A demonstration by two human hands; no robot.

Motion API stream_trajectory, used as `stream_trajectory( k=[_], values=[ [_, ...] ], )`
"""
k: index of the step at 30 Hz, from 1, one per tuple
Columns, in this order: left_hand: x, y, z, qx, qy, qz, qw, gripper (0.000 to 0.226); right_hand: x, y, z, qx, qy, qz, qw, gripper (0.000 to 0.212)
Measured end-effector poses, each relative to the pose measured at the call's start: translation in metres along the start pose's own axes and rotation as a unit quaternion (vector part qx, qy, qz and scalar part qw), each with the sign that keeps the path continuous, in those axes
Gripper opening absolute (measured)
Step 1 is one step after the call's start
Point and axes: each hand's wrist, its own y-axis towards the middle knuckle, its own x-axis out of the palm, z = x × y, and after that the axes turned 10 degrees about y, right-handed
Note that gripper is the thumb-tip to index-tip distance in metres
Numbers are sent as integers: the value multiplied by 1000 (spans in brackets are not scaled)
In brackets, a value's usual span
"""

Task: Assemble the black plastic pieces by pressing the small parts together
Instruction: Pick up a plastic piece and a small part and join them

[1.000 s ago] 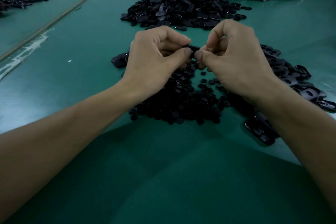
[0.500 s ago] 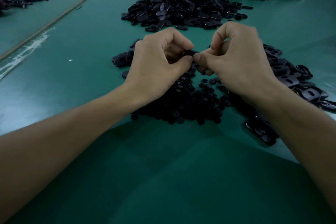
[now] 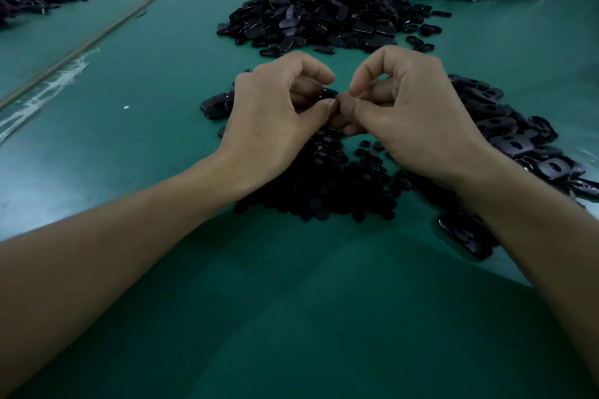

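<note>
I see the left hand [image 3: 275, 113] and the right hand [image 3: 411, 113] close together above the green tabletop [image 3: 146, 139]. Both are curled and pinch one small black piece [image 3: 329, 94] between thumbs and fingers. The piece is mostly hidden, so I cannot tell if its two parts line up. If they sit crooked, a hard push could bend them or leave them only half joined. The piece looks tiny and smooth, so it could pop out and drop into the pile of little round parts [image 3: 324, 191] right under the hands, where it would be hard to find.
</note>
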Motion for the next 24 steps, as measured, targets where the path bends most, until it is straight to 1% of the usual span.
stream_trajectory(
  k=[6,10,13,15,19,24],
  values=[
    [-2,2,-1,0,23,-3,1000,17,-1,-1,-3,1,22,-15,1000,21],
    [-2,3,-2,-8,18,-14,1000,17,-1,0,-1,-2,-2,-14,1000,21],
    [-2,4,-2,-20,-26,-36,999,21,-2,1,2,-33,-72,28,996,20],
    [-2,4,-1,-29,-79,-57,995,22,-4,3,3,-33,-104,35,993,17],
    [-2,6,-2,-43,-147,-90,984,23,-7,3,6,-2,-52,6,999,15],
    [-3,7,-4,-64,-187,-108,974,20,-10,2,7,15,-9,18,1000,10]
  ],
)
